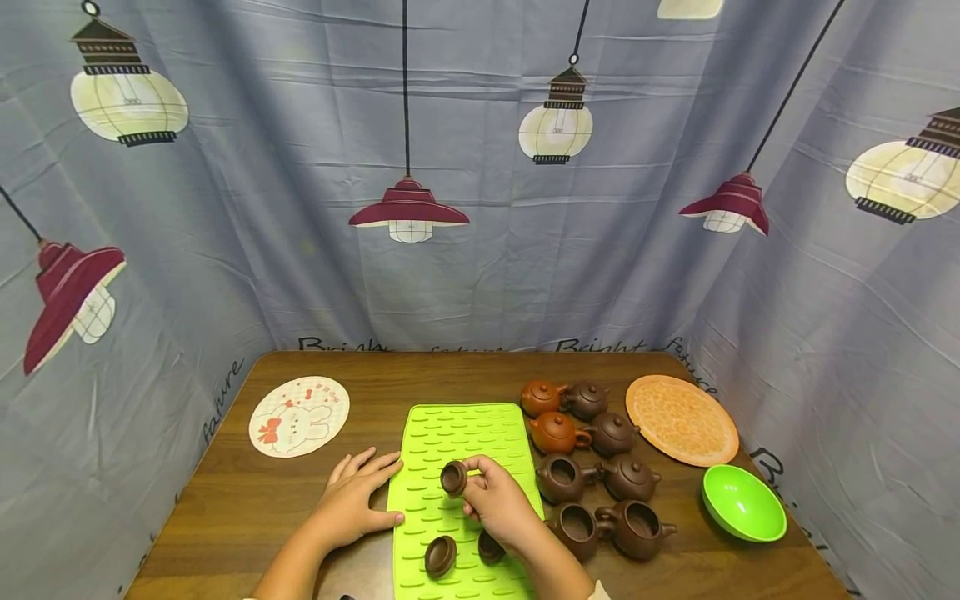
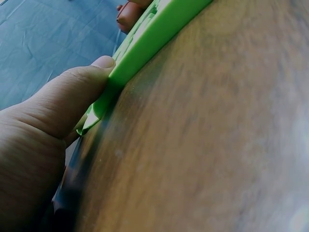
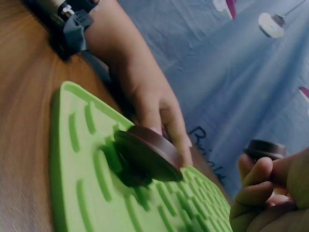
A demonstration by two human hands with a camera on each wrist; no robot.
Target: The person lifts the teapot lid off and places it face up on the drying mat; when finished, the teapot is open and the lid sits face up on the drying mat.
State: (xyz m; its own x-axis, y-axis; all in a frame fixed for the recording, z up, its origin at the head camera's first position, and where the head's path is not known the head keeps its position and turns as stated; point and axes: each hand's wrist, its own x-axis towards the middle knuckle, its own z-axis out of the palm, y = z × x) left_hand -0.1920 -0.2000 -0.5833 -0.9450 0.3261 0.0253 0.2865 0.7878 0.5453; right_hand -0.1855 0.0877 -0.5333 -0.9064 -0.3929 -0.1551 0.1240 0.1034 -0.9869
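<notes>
My right hand (image 1: 501, 500) pinches a small dark-brown teapot lid (image 1: 453, 478) between thumb and fingers above the green ridged mat (image 1: 465, 433); its hollow underside faces the head camera. In the right wrist view the pinched lid (image 3: 266, 148) shows edge-on. A larger brown lid (image 1: 440, 556) lies tilted, hollow side up, on the near part of the mat. Another lid (image 1: 491, 547) sits beside it, partly hidden by my right wrist. My left hand (image 1: 348, 500) lies with spread fingers at the mat's left edge, its thumb touching the edge in the left wrist view.
Right of the mat stand lidded teapots, two reddish (image 1: 555, 432) and several dark brown (image 1: 613, 434). Three brown teapots (image 1: 640, 531) nearer me have no lids. Farther right are an orange round mat (image 1: 682, 420) and a green bowl (image 1: 744, 503). A white rabbit-print mat (image 1: 300, 417) lies back left.
</notes>
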